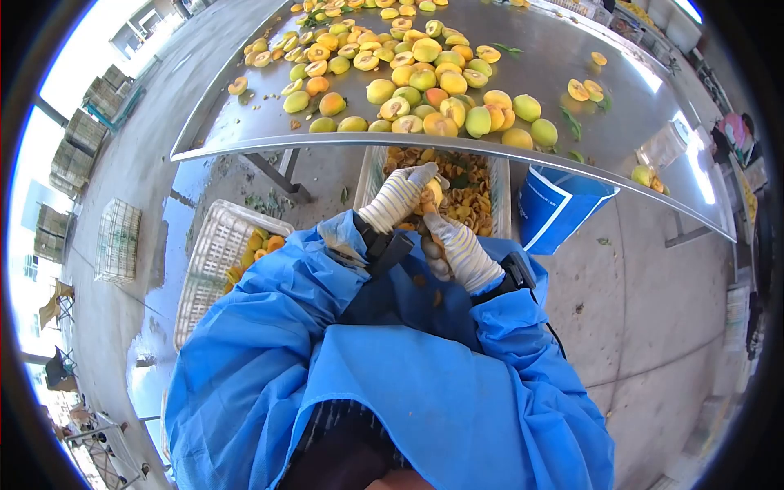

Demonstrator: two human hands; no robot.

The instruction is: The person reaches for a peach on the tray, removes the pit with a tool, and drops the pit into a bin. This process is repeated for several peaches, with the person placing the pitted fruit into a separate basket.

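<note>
My left hand (398, 197), in a striped knit glove with grey fingertips, is closed around a yellow peach (431, 196) below the table's near edge. My right hand (462, 251), gloved the same way, is just below and to the right, its fingers curled and its thumb side close to the peach. Whatever sits inside the right fingers is hidden. Beneath both hands stands a plastic crate (501, 196) full of brownish-orange fruit scraps or pits (469, 214). Whole and halved peaches (425, 79) are heaped on the metal table (531, 61) ahead.
A white crate (198, 269) with peach pieces stands at my left. Under the table's right side is a blue-and-white bucket (555, 208). A clear plastic container (663, 145) lies on the table at right. Stacked crates (75, 151) stand far left.
</note>
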